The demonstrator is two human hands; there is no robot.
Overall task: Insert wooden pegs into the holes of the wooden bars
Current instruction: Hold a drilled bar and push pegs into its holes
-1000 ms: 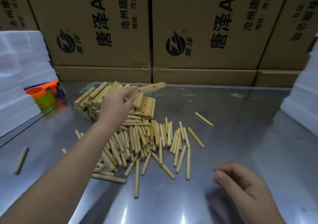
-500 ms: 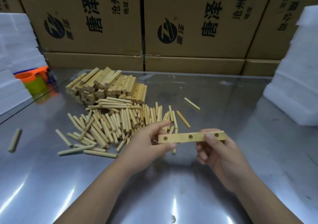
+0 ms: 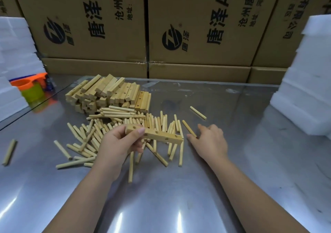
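Peg pickup step. Left hand (image 3: pixel 120 143) pinches bar (image 3: pixel 155 136) by one end, holes empty, just above the peg pile (image 3: pixel 125 125). Right hand (image 3: pixel 209 139) spread low over counter (image 3: pixel 232 179), fingertips at a loose peg (image 3: pixel 189 130). Next: pinch it, line up with a hole, push in.

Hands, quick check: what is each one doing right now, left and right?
Left hand: closed on a wooden bar, its holes empty.
Right hand: open, fingertips by a loose peg, holding nothing.
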